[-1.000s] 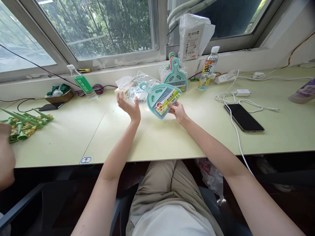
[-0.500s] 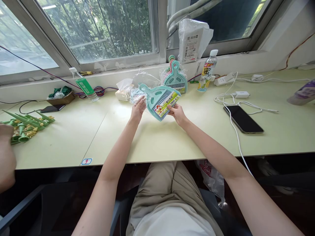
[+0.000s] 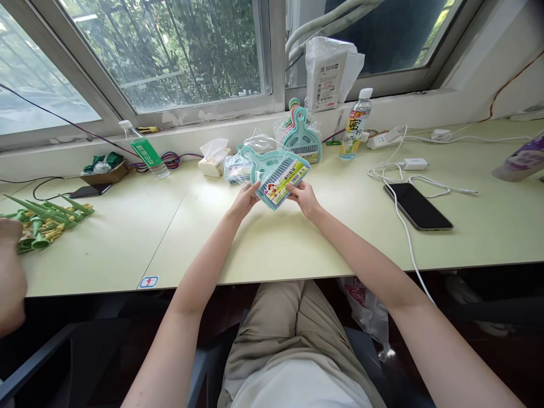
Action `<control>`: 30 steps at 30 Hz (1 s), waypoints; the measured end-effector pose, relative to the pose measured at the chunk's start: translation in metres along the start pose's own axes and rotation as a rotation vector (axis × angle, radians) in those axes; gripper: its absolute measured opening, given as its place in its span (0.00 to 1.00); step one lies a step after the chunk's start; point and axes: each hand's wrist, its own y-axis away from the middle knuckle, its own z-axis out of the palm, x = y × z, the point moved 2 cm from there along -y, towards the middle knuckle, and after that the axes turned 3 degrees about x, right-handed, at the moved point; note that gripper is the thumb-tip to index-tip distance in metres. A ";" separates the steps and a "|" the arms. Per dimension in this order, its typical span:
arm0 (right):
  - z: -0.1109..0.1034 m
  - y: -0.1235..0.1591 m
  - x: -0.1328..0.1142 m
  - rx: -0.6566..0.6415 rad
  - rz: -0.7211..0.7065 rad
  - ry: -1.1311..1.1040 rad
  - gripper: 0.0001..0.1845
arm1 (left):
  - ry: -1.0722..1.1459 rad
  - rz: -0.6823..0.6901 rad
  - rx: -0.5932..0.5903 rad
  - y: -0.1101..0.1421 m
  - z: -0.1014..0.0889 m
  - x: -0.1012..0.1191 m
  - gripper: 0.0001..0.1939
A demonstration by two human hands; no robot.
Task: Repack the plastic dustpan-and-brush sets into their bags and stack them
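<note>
Above the table I hold a mint-green dustpan and brush set point(image 3: 278, 174) in clear plastic, tilted, its handle pointing up and left, with a yellow printed label along its wide edge. My left hand point(image 3: 247, 199) is closed on its lower left edge, thumb on the front. At the lower right edge, my right hand point(image 3: 302, 198) pinches the label side, thumb over the front. Just behind it lies another wrapped set point(image 3: 236, 169), partly covered. Several more sets point(image 3: 301, 136), in mint, red and green, lean in a row against the wall below the window.
A tissue pack point(image 3: 211, 161) and a green-labelled bottle point(image 3: 145, 150) stand at the back left. Rightward are a drink bottle point(image 3: 356, 124), white cables and a black phone point(image 3: 419, 207). Green and yellow plastic parts point(image 3: 45, 224) lie far left, beside another person's arm point(image 3: 11, 277).
My left hand has gone from open fingers beside the handle to a grip on the lower left edge of the set. My right hand keeps its hold.
</note>
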 end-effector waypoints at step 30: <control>0.002 0.000 0.006 0.132 -0.035 -0.063 0.11 | 0.074 0.038 -0.021 0.017 0.040 -0.016 0.19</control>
